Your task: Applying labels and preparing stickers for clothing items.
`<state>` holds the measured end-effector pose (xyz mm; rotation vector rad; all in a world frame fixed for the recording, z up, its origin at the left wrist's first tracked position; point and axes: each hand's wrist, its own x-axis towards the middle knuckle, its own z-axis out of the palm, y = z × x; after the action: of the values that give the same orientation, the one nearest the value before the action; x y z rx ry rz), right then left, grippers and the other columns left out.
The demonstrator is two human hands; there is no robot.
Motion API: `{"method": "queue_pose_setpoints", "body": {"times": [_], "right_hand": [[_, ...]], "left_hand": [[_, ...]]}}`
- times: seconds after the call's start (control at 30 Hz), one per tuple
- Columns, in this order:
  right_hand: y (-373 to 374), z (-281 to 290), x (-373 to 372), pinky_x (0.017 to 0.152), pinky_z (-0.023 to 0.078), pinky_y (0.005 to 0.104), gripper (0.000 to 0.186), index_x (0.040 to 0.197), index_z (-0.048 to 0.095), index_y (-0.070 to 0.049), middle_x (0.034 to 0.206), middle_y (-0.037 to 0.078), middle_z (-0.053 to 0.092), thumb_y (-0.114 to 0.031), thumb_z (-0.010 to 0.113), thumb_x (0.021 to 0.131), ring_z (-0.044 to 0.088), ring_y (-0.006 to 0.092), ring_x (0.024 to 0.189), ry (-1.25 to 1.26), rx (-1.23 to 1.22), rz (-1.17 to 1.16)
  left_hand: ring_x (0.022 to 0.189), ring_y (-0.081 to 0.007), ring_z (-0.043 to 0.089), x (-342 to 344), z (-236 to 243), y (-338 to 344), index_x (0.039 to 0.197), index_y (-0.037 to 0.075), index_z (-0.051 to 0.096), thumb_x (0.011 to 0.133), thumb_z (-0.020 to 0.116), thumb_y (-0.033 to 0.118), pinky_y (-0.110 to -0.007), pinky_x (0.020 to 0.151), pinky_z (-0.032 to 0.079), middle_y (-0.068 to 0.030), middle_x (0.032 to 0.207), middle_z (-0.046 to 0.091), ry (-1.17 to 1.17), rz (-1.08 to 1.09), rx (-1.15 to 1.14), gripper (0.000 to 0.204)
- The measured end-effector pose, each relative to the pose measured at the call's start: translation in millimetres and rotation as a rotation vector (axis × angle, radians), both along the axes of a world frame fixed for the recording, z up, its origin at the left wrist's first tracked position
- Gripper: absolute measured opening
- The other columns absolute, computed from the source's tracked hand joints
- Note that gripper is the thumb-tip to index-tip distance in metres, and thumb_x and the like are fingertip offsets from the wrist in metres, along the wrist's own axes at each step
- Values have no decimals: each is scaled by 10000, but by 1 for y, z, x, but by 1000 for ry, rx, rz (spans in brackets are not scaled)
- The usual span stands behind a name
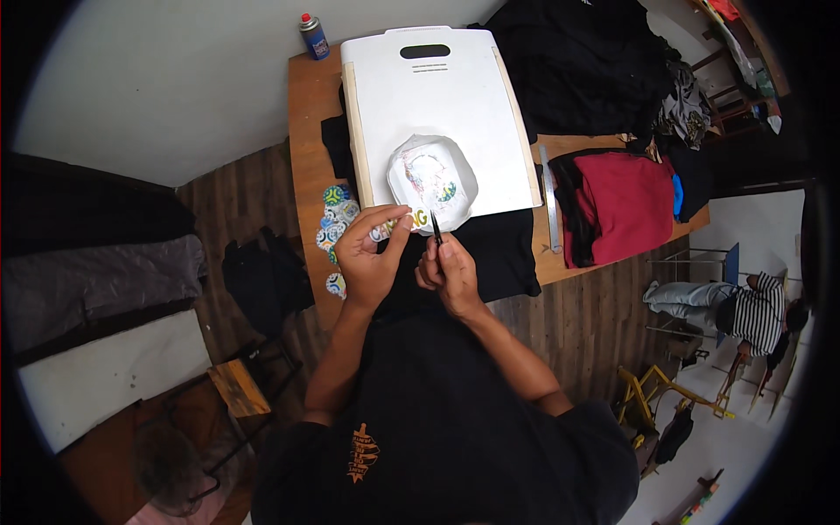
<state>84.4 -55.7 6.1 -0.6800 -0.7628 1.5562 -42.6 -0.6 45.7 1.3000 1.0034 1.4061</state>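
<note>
Wearer's two hands [369, 261], one lettered strip [421, 218], one slim tool [436, 227], one blue can [315, 38], one ruler [551, 201]

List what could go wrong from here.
The dark pointed tool in the right hand is close to the left hand; a slip might nick it or damage the lettered strip it holds. The round patterned pieces lie near the left edge of the table, where a stray movement could brush them off.
</note>
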Motion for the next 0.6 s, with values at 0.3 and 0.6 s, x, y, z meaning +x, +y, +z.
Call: {"method": "queue_pose_setpoints", "body": {"times": [0.3,0.6], "right_hand": [[-2,0,-7,462,265,245,330,924,414,-73,563,-17,308,-373,346,1041,245,82,458,36,-21,-10],[-1,-2,-10,463,258,243,334,922,402,-72,557,-18,304,-379,344,1042,240,78,460,62,-31,-26]], "left_hand": [[891,-135,635,2,-1,-1,993,-72,626,848,638,-108,-236,781,532,-118,1009,629,-58,11,-13,150],[877,-133,645,7,3,-4,959,-69,631,835,653,-108,-227,762,533,-114,983,638,-121,19,-28,131]]}}
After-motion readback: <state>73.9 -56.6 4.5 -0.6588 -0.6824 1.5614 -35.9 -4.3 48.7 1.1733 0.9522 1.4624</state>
